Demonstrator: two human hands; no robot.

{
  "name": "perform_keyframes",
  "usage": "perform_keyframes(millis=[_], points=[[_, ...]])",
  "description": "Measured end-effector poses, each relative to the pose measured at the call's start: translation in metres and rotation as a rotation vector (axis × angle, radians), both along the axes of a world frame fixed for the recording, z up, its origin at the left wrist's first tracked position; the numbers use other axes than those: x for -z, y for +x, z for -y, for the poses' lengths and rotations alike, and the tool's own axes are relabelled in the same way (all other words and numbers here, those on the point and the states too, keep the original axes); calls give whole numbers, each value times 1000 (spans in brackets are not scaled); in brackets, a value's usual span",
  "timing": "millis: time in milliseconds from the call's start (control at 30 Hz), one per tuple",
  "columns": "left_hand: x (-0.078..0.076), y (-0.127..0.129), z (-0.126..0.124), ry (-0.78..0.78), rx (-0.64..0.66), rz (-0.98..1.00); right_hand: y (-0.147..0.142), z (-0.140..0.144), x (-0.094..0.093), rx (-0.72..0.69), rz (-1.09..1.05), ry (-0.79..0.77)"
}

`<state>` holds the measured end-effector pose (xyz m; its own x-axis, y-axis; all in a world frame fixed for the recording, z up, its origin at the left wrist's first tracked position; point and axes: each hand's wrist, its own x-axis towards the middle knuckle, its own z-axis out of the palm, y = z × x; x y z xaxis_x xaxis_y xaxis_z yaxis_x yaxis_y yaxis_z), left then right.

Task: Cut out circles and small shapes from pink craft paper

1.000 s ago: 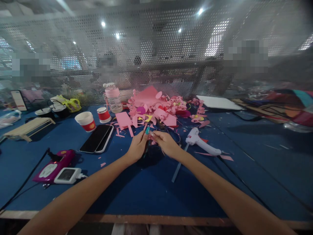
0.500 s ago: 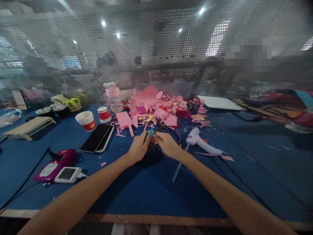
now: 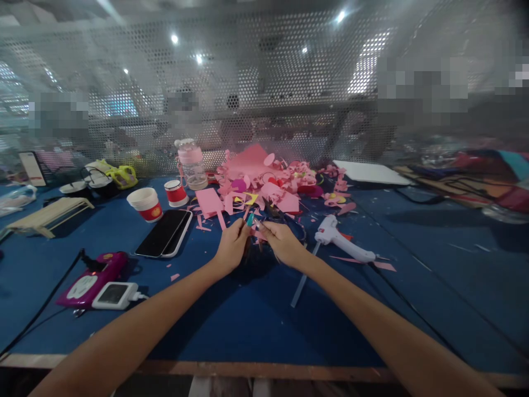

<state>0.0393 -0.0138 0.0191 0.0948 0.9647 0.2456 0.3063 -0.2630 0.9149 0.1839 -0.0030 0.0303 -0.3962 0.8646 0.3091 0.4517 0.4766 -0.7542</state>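
My left hand [image 3: 232,247] and my right hand [image 3: 283,242] meet over the middle of the blue table, fingers closed in a pinch. A small piece of pink paper [image 3: 258,236] shows between them; the curled fingers hide much of it. Both thumbs point inward and nearly touch at the tips, the left one with a teal nail. Just beyond the hands lies a heap of cut pink paper [image 3: 252,162]. A white glue gun [image 3: 343,242] rests to the right of my right hand, a clear glue stick [image 3: 305,281] running from its back end.
Left of my hands lie a dark phone [image 3: 163,234], paper cups [image 3: 145,204] and a purple power strip [image 3: 93,278] with a white charger [image 3: 115,295]. A clear bottle [image 3: 192,165] stands at the back before a perforated metal screen [image 3: 256,71]. The glue gun's cord crosses the right side.
My left thumb has lowered slightly and shifted left, and my right thumb has risen toward it. More of the pink paper shows between the hands. The other table items stay put.
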Motion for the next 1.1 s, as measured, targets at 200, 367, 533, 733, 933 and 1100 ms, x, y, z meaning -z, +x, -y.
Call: perform_keyframes(millis=[200,367,533,733,933,1100], points=[[3,1,-4,-98,90,220,-3,3,-1,-32,-272,-183],[6,1,-7,-127,186,320,-1,2,-4,-90,-350,-282],[6,1,-7,-159,184,328,0,-3,0,-124,-343,-313],[4,2,-5,-125,224,419,3,-4,-2,-76,-357,-288],[3,1,-3,-59,155,377,1,0,-6,-39,-379,-349],[1,1,-2,-19,89,219,1,-1,0,-20,-363,-399]])
